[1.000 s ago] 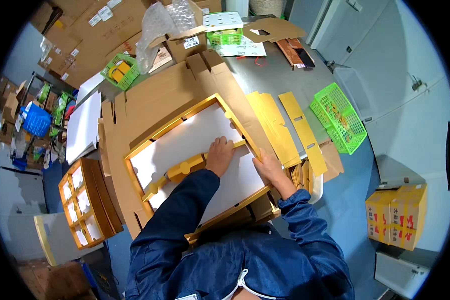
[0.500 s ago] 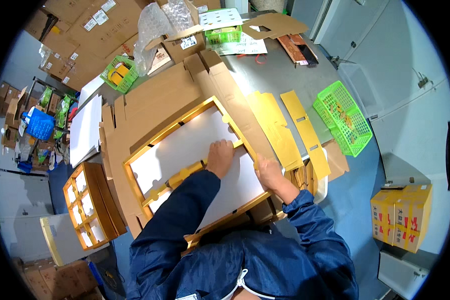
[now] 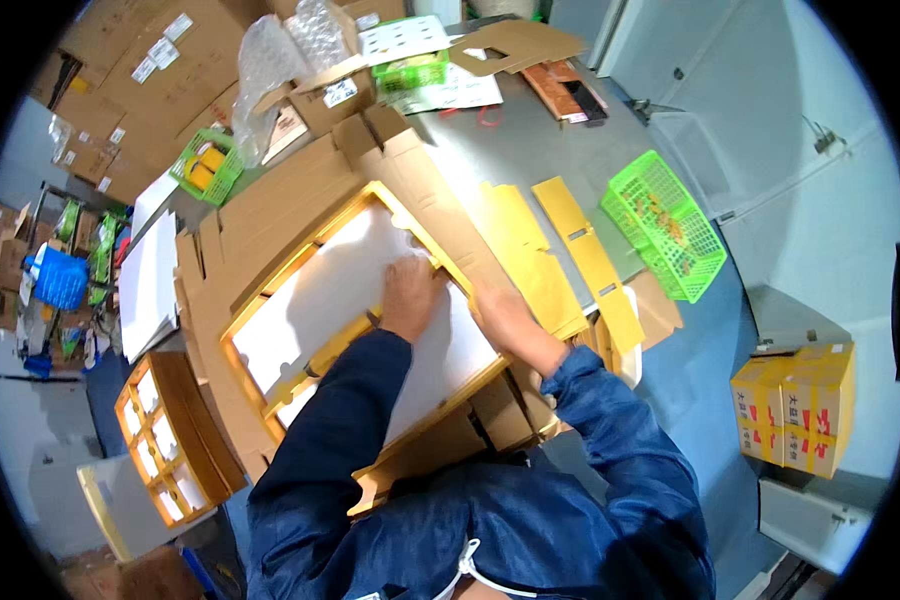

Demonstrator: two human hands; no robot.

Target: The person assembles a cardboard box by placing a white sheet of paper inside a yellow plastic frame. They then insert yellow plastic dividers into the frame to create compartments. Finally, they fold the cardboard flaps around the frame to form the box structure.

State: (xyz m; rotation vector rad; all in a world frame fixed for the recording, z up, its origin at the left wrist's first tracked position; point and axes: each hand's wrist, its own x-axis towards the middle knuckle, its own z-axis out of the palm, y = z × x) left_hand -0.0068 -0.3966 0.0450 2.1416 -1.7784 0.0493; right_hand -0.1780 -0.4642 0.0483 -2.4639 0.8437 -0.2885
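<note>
Head view showed a yellow divider (image 3: 342,342) lying across the inside of a yellow frame (image 3: 425,240), which rested over flattened cardboard (image 3: 280,215) on the grey bench (image 3: 530,135). Left hand (image 3: 410,298) covered the divider's far end; hidden fingertips left its grip impossible to tell. Right hand (image 3: 505,318) had its grip closed on the frame's right rail, near yellow card pieces (image 3: 520,250).
</note>
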